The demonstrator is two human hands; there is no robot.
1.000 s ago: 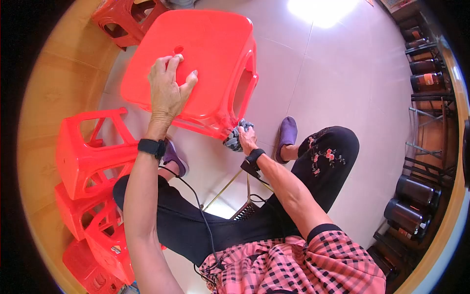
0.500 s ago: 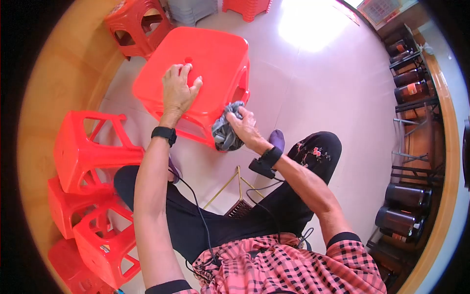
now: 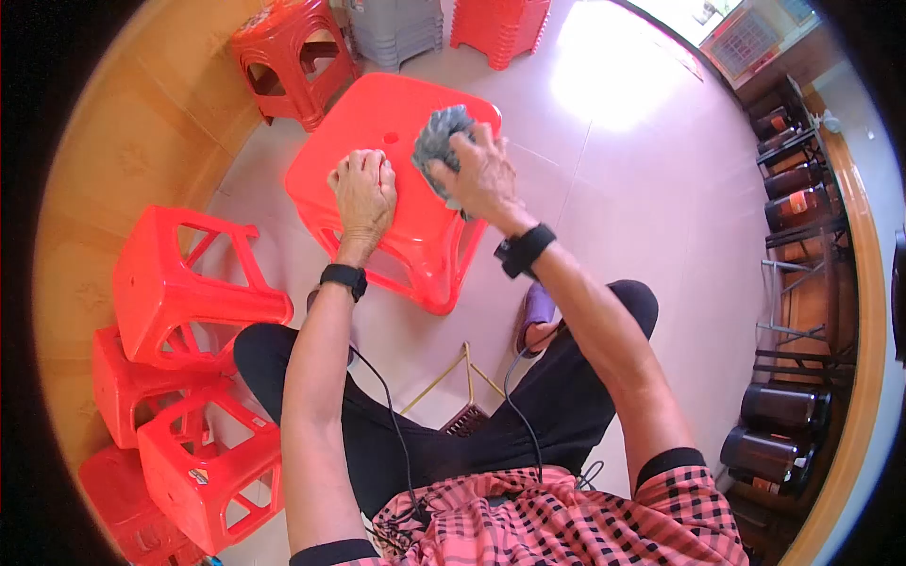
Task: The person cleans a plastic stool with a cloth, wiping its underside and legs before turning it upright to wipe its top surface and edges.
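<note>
A red plastic stool (image 3: 344,118) stands upright in front of my knees, with a small round hole in its seat. My left hand (image 3: 366,196) rests on the seat near its front left, fingers close together and slightly bent, holding no separate thing. Over the right part of the seat, my right hand (image 3: 483,174) is closed on a crumpled grey cloth (image 3: 440,141). The cloth lies against the seat top; its underside is hidden. Each wrist wears a black band, and a cable runs near each arm.
Several red stools (image 3: 156,283) lie tipped and piled at my left by the wooden wall. Behind stand a red stool stack (image 3: 293,61), a grey stack (image 3: 396,33) and another red stack (image 3: 500,28). Dark jars (image 3: 788,406) sit on racks at right. A brown woven seat (image 3: 465,420) shows under me.
My right hand has carried the cloth up from the stool's front right corner and side onto the seat top. My left hand has shifted on the seat, its fingers drawn closer together.
</note>
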